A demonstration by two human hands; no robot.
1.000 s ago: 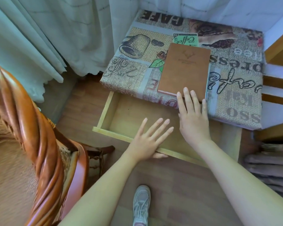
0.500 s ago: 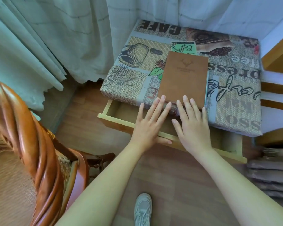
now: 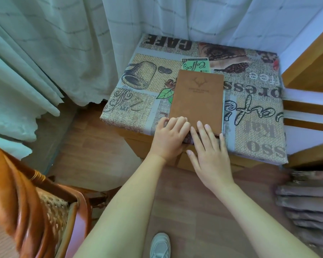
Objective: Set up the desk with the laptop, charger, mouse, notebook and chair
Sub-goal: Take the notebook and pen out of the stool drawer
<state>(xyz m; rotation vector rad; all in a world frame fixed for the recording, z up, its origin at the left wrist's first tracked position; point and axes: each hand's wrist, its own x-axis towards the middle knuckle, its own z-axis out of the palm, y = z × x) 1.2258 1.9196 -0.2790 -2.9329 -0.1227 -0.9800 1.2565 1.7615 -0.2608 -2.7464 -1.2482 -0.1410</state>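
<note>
curtains (image 3: 67, 53) hanging left | shoe (image 3: 160, 245) on wooden floor (image 3: 101, 155)

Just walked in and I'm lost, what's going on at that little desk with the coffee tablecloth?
A person stands at the small desk, both hands at its front edge. The left hand and right hand have just pushed the drawer shut; a second ago it stood wide open. A brown notebook lies closed on the tablecloth, the right fingertips resting on its near edge. The wicker chair waits at the left. No laptop, charger or mouse is visible.

L grip (image 3: 169, 139) curled, R grip (image 3: 210, 155) flat.
</note>
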